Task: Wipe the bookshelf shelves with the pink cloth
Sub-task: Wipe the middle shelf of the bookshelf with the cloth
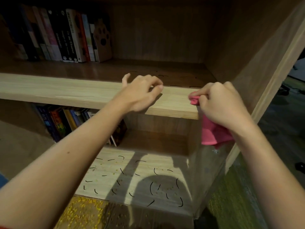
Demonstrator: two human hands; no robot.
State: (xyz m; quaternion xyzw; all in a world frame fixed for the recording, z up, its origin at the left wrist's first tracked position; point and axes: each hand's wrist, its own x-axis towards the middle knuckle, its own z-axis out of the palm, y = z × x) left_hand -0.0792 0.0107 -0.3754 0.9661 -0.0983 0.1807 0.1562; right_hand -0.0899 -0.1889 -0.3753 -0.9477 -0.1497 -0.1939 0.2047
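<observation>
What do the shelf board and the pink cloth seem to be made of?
Shelf board: likely wood or wood-look laminate, matte, with pale straight grain. Pink cloth: soft fabric, perhaps microfibre; it hangs limp in folds from the right hand.

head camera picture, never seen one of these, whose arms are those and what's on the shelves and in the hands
There is no machine here. A person wears a wide-angle camera on the head, so you look forward and down along their own two bare arms. It is the only view.

They stand at a wooden bookshelf. The right hand grips the pink cloth against the front edge of the upper shelf, near its right end, and most of the cloth hangs below. The left hand rests on the same edge with loosely bent fingers and holds nothing that I can see.

Books stand at the left of both shelves. The lower shelf carries short black marks and small crumbs. A few similar marks show on the upper shelf too.
</observation>
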